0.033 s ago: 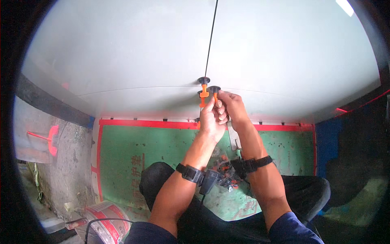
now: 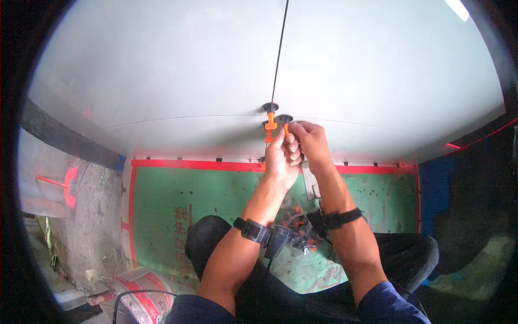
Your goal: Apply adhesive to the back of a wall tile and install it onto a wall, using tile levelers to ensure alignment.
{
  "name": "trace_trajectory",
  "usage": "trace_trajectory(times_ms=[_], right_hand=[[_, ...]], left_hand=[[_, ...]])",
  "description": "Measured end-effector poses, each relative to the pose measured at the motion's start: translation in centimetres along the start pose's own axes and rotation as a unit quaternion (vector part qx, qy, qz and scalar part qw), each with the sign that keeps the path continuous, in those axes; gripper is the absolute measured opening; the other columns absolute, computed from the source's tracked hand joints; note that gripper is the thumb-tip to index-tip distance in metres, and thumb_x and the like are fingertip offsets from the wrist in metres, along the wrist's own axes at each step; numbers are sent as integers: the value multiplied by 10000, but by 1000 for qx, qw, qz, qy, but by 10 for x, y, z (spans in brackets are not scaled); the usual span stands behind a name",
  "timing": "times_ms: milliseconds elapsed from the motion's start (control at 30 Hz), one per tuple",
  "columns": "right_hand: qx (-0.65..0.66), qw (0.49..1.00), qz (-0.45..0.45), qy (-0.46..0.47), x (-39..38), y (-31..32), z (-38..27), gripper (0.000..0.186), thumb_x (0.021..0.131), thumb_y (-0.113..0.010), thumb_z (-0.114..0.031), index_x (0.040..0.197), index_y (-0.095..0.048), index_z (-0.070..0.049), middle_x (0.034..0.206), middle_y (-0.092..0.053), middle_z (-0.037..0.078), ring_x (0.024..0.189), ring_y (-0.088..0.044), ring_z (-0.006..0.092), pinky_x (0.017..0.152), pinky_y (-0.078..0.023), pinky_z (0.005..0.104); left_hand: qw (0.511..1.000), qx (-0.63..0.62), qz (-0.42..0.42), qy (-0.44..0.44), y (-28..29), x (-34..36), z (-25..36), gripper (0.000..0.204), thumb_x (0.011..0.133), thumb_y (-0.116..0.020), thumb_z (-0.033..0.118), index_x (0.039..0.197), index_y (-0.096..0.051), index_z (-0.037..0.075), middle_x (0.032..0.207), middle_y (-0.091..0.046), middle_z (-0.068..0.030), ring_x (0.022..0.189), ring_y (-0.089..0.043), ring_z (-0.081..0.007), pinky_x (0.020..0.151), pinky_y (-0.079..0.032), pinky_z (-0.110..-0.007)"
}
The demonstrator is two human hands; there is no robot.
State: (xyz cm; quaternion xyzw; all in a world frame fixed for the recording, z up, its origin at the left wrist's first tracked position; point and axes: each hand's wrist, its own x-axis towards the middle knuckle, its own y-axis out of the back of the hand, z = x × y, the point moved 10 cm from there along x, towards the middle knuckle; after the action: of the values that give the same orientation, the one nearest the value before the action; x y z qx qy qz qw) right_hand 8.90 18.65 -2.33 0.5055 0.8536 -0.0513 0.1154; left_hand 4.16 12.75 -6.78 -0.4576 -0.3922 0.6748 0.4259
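Note:
Two orange tile-levelling clips with black caps stick out where the white wall tiles meet, just below the dark vertical joint. My left hand reaches up and pinches the left orange clip. Beside it, touching it, my right hand closes its fingertips on the right orange clip. Each wrist wears a black strap.
A green floor mat edged in red lies at the foot of the wall. A heap of orange and black clips and a metal blade rest on it. A red-and-white bucket stands at lower left, with rough grey floor to the left.

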Motion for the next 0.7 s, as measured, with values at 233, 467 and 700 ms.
trace_trajectory(times_ms=[233,467,700], right_hand=[[-427,889,105,128,-4,-2,-46,430,916,-588,-389,708,-700,-30,575,-643,117,568,-673,274,619,-533,430],[171,976,-114,-73,1,-24,16,387,972,-563,-312,720,-641,-29,534,-583,37,423,-559,146,371,-421,273],[-340,913,134,180,-7,5,-49,441,904,-631,-367,663,-658,1,538,-631,85,462,-616,176,551,-515,342]], left_hand=[[999,15,43,19,4,0,-4,321,1023,-485,390,747,-514,227,589,-423,104,474,-386,-56,439,-305,-217],[1000,2,-11,14,-4,-2,0,329,1034,-466,376,758,-501,200,615,-431,88,478,-386,-59,429,-296,-199],[998,-9,49,31,2,-3,-6,335,1035,-461,370,747,-474,201,607,-429,76,467,-358,-62,422,-277,-220]])
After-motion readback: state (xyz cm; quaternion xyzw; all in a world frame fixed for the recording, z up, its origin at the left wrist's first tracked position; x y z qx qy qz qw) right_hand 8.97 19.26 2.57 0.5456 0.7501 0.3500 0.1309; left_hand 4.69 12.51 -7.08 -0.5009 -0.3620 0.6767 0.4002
